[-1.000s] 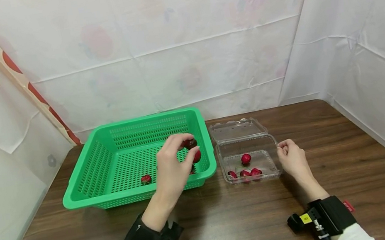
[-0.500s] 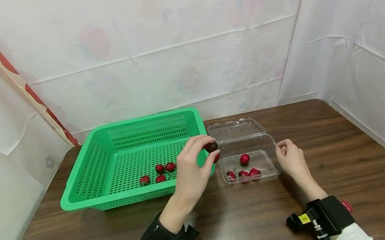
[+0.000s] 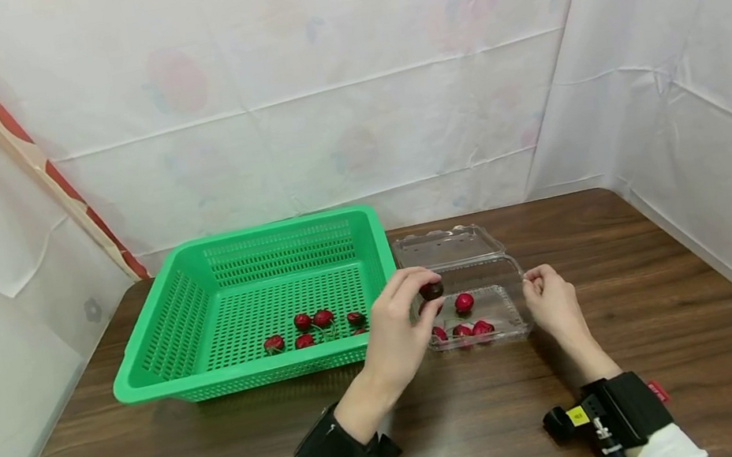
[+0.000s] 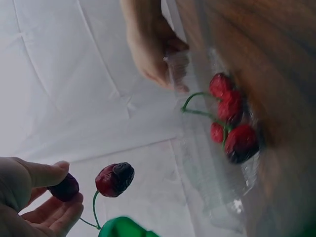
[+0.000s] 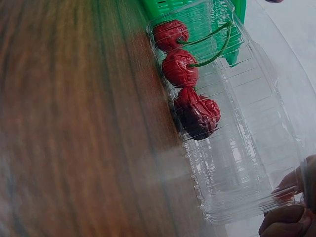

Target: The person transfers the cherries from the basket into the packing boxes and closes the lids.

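Observation:
Between thumb and fingertips my left hand (image 3: 396, 327) pinches a dark red cherry (image 4: 65, 187), above the near left part of the clear plastic box. A second cherry (image 4: 114, 179), joined to it by a green stem, dangles beside the fingers. My right hand (image 3: 553, 300) pinches the right rim of the clear plastic box (image 3: 500, 311), whose lid (image 3: 448, 247) lies folded back behind it. Several red cherries (image 5: 180, 68) with green stems rest in the box near its front. More cherries (image 3: 302, 322) lie in the green basket (image 3: 210, 379) to the left.
The basket stands on a brown wooden table (image 3: 244, 455), close beside the box. White sheets (image 3: 318, 108) hang behind the table and along both sides.
My left hand has carried the pair of cherries rightward, from over the basket to over the plastic box. My right hand has stayed at the box's rim.

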A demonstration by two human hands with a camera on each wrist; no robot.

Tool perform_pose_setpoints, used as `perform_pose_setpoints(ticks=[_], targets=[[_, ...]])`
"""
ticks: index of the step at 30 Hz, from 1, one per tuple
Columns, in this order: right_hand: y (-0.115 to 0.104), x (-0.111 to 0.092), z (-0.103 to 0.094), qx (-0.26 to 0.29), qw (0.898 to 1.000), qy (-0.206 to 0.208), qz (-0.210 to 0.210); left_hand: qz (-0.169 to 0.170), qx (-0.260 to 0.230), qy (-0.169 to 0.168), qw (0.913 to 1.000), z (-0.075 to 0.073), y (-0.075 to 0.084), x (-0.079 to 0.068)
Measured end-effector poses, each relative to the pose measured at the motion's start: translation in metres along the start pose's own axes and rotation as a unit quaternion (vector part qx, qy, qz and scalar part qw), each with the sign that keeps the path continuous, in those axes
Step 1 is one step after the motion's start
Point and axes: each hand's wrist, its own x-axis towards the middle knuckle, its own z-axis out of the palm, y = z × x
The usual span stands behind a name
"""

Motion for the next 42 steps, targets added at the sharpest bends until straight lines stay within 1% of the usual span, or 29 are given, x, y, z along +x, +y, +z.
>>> perform_pose_setpoints(ticks=[5,11,15,18,23,29,36,42], targets=[[-0.001,0.000,-0.001,-0.002,1.000,0.003,-0.005,-0.009,0.009,-0.015,0.9998,0.011,-0.001,-0.003],[-0.002,0.001,-0.001,-0.001,1.000,0.000,-0.003,-0.024,0.026,-0.036,0.9987,0.023,-0.005,-0.007],[-0.003,0.000,-0.002,0.000,1.000,-0.004,-0.001,-0.029,0.051,-0.050,0.9971,0.030,-0.008,-0.008],[-0.003,0.000,-0.002,-0.002,1.000,-0.004,0.000,-0.032,0.080,-0.063,0.9942,0.034,-0.010,-0.007],[-0.002,0.001,-0.002,-0.003,1.000,-0.004,0.001,-0.038,0.140,-0.089,0.9853,0.039,-0.009,-0.006],[-0.002,0.001,-0.001,-0.005,1.000,-0.001,-0.001,-0.028,0.203,-0.124,0.9710,0.046,-0.004,-0.005],[-0.003,0.001,-0.001,-0.004,1.000,-0.003,0.002,-0.038,0.244,-0.153,0.9569,0.051,-0.005,-0.006],[-0.003,0.000,-0.002,-0.003,1.000,-0.001,0.001,-0.047,0.260,-0.166,0.9501,0.056,-0.009,-0.007]])
